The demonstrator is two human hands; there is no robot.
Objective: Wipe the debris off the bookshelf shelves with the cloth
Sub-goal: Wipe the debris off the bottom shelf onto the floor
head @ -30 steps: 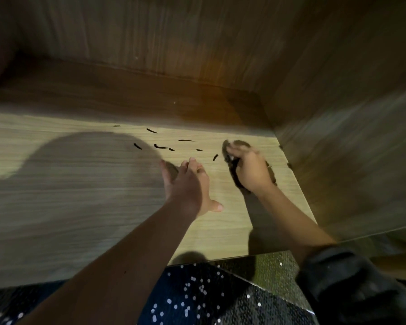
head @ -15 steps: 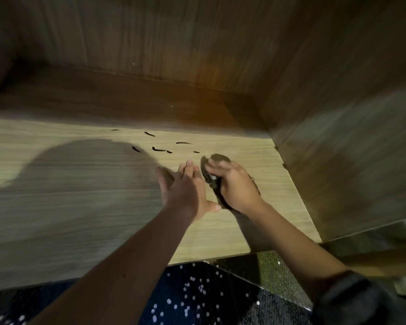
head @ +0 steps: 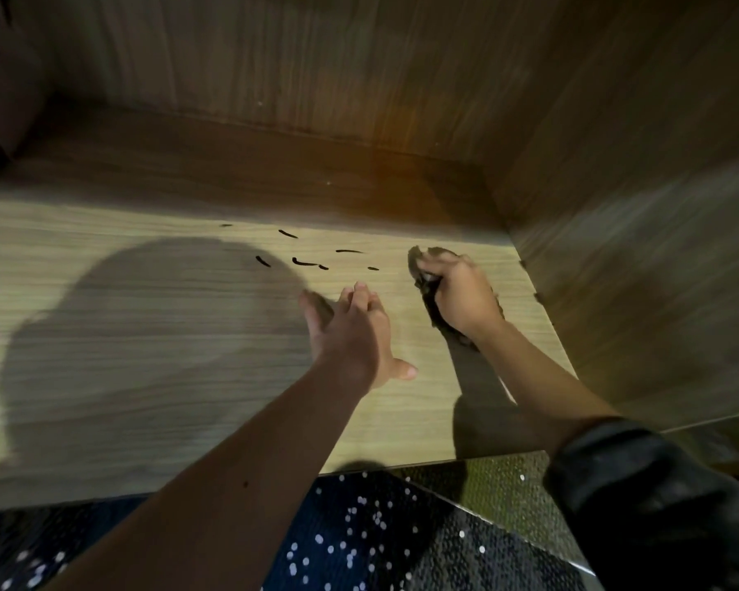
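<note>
**Cloth on the shelf, dark bits just past it**

Nearest is the dark floor with small white dots (head: 338, 543). On the near right is a black shiny sleeve (head: 658, 505) on the right arm.

Past the floor lies the light brown wooden shelf board (head: 103, 420). A big grey shadow covers its left part.

The left hand (head: 350, 330) is over the middle of the shelf. Its fingers are straight and close together, and the thumb sticks out to the near right. It holds nothing. I cannot tell if it touches the wood.

To its right, a little apart, the right hand (head: 466, 296) is curled round a dark crumpled cloth (head: 428, 292). It presses the cloth down on the shelf, near the brown wooden side wall (head: 636, 206).

A bit farther, left of the cloth, lie small dark curved bits of debris (head: 304, 262). They sit in a loose row and do not touch the cloth.

Farthest is the brown wooden back wall (head: 316, 78).
</note>
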